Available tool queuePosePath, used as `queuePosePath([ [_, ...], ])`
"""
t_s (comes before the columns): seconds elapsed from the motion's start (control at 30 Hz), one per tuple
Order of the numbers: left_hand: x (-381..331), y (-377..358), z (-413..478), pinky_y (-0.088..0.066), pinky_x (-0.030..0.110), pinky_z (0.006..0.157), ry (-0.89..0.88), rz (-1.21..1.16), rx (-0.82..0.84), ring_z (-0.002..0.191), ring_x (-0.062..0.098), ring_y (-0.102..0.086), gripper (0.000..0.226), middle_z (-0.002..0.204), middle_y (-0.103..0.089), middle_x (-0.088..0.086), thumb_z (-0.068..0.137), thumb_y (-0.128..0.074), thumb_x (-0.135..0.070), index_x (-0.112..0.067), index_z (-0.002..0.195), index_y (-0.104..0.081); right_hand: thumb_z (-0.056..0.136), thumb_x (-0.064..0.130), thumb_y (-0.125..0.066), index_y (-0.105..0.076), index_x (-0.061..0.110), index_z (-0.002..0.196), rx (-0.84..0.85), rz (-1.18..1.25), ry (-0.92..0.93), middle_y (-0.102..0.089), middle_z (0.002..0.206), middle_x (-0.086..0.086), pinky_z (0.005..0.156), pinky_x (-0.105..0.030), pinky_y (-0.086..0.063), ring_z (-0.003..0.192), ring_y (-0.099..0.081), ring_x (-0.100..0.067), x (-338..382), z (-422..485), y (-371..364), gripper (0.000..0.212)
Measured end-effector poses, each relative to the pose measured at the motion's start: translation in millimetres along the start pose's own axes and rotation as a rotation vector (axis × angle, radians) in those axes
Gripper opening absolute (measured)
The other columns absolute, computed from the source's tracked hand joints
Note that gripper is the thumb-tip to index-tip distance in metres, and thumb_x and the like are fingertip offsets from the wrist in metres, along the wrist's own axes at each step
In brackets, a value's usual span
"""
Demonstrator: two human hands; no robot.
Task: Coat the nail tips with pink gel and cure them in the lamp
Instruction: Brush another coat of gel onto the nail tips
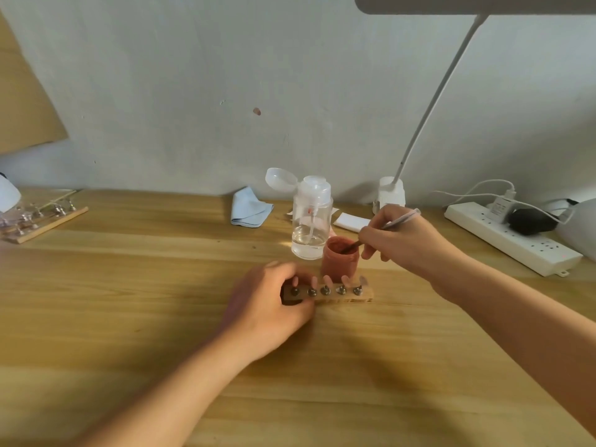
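My table (129, 317): matt grained wood; nail strip (342, 295): wood with shiny metal studs; bottle (311, 221): clear glossy plastic; far cloth (250, 208): soft blue fabric.

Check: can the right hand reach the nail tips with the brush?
Probably yes. The right hand holds the brush in the pot; the nail tips stand just before it, nothing between.

The nail-tip holder (338, 295) lies on the bench (129, 317), its left end in the left grip (271, 304); the gel jar (340, 262) stands just behind it, left of the right grip (400, 240), with the brush (401, 218) tip inside; the power strip (512, 240) lies right of that grip
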State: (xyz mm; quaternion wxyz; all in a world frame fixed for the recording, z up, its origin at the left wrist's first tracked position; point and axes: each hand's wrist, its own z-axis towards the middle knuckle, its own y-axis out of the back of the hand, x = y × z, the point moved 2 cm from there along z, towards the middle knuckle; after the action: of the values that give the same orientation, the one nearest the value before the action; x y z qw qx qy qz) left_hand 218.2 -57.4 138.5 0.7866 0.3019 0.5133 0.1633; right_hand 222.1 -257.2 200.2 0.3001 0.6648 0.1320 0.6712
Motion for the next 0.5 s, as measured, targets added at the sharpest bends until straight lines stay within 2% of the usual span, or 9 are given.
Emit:
queuePosePath([
  [0.13, -1, 0, 0, -0.047, 0.028, 0.080, 0.006, 0.000, -0.007, 0.086, 0.005, -0.058, 0.021, 0.088, -0.065, -0.009, 0.075, -0.074, -0.022, -0.039, 0.077, -0.064, 0.086, 0.025, -0.059, -0.061, 0.016, 0.085, -0.114, 0.101, 0.061, -0.072, 0.065, 0.005, 0.059, -0.030, -0.042, 0.063, -0.052, -0.011, -4, -19, 12, 0.008],
  [0.2, -1, 0, 0, -0.047, 0.027, 0.078, 0.009, 0.000, -0.010, 0.084, 0.005, -0.058, 0.020, 0.088, -0.065, -0.009, 0.075, -0.074, -0.020, -0.038, 0.079, -0.066, 0.089, 0.022, -0.055, -0.061, 0.014, 0.088, -0.164, 0.199, 0.103, -0.073, 0.069, 0.003, 0.066, -0.031, -0.046, 0.065, -0.058, -0.014, -9, -35, 16, 0.010],
  [0.27, 0, -1, -1, -0.048, 0.027, 0.077, 0.004, 0.007, -0.015, 0.084, 0.005, -0.058, 0.020, 0.089, -0.065, -0.009, 0.075, -0.074, -0.019, -0.037, 0.083, -0.069, 0.093, 0.015, -0.052, -0.063, 0.012, 0.096, -0.159, 0.332, 0.145, -0.076, 0.079, -0.001, 0.079, -0.036, -0.051, 0.077, -0.066, -0.020, -18, -53, 15, 0.012],
  [0.33, 0, -1, -1, -0.049, 0.027, 0.078, -0.008, 0.001, -0.021, 0.085, 0.005, -0.059, 0.019, 0.090, -0.066, -0.010, 0.075, -0.074, -0.019, -0.035, 0.085, -0.070, 0.094, 0.005, -0.052, -0.066, 0.012, 0.098, -0.166, 0.378, 0.203, -0.076, 0.085, -0.005, 0.082, -0.036, -0.053, 0.084, -0.069, -0.023, -28, -71, 11, 0.016],
  [0.43, 0, -1, -1, -0.050, 0.027, 0.079, -0.019, -0.016, -0.027, 0.085, 0.004, -0.058, 0.020, 0.090, -0.066, -0.011, 0.076, -0.073, -0.017, -0.035, 0.084, -0.070, 0.085, -0.004, -0.062, -0.063, 0.013, 0.085, -0.237, 0.318, 0.317, -0.069, 0.077, -0.009, 0.067, -0.033, -0.050, 0.075, -0.064, -0.027, -39, -88, 4, 0.017],
  [0.5, 0, -2, -1, -0.051, 0.030, 0.080, -0.014, -0.023, -0.017, 0.084, 0.005, -0.058, 0.021, 0.092, -0.067, -0.010, 0.076, -0.073, -0.017, -0.036, 0.084, -0.070, 0.082, 0.002, -0.068, -0.058, 0.015, 0.077, -0.300, 0.192, 0.395, -0.064, 0.073, -0.007, 0.061, -0.034, -0.049, 0.067, -0.060, -0.020, -40, -94, 0, 0.017],
])
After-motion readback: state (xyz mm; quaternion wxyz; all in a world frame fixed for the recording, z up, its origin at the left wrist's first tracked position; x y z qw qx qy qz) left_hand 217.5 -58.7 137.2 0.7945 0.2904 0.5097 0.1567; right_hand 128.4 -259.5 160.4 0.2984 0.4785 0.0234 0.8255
